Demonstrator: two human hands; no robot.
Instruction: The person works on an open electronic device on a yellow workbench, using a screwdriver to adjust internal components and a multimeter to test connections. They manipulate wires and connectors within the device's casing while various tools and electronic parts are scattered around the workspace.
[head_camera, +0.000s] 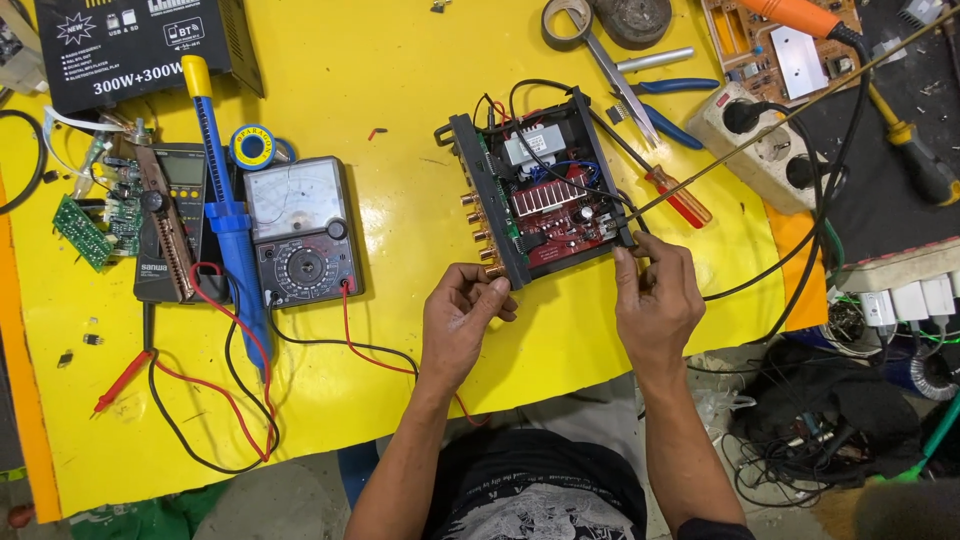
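An open black amplifier chassis (540, 195) with a red circuit board, a transformer and gold sockets lies on the yellow table (400, 100). My left hand (462, 318) grips its near left corner by the socket panel. My right hand (655, 295) pinches the near right corner of the chassis, where a thin brown rod or wire (780, 120) runs up to the far right. A black cable (800, 240) leaves the chassis toward the right.
An analog multimeter (300, 232) with red and black leads, a blue desoldering pump (228, 200), a solder spool (252, 147), loose green boards (85, 230) and a black box (140, 40) sit left. Far right: red-handled screwdriver (675, 195), blue pliers (670, 110), tape roll (565, 22), power strip (770, 140).
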